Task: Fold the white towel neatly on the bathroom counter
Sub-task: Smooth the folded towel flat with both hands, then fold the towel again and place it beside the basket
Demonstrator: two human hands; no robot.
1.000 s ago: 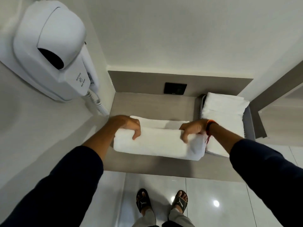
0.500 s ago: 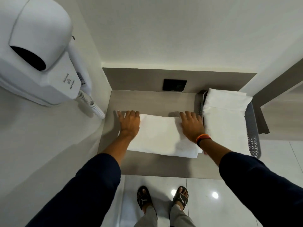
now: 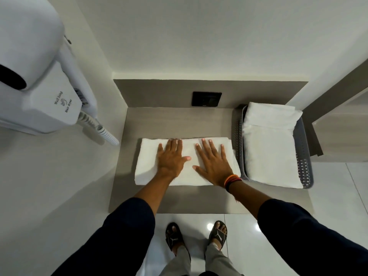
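Note:
A white towel (image 3: 148,162) lies folded into a flat rectangle on the grey-brown bathroom counter (image 3: 179,124). My left hand (image 3: 171,158) rests palm down on its middle-left part, fingers spread. My right hand (image 3: 214,163), with an orange and black band at the wrist, lies flat on the middle-right part, fingers apart. Neither hand grips the cloth. The two thumbs nearly meet over the towel's centre.
A grey perforated basket (image 3: 304,156) holding folded white towels (image 3: 268,148) stands at the counter's right end, touching the towel's edge. A wall hair dryer (image 3: 39,80) with a coiled cord (image 3: 101,130) hangs at left. A black socket plate (image 3: 206,99) sits on the back panel.
A second ago both hands gripped the towel's near fold; they laid it over, went flat, and have since slid from the towel's ends toward its middle.

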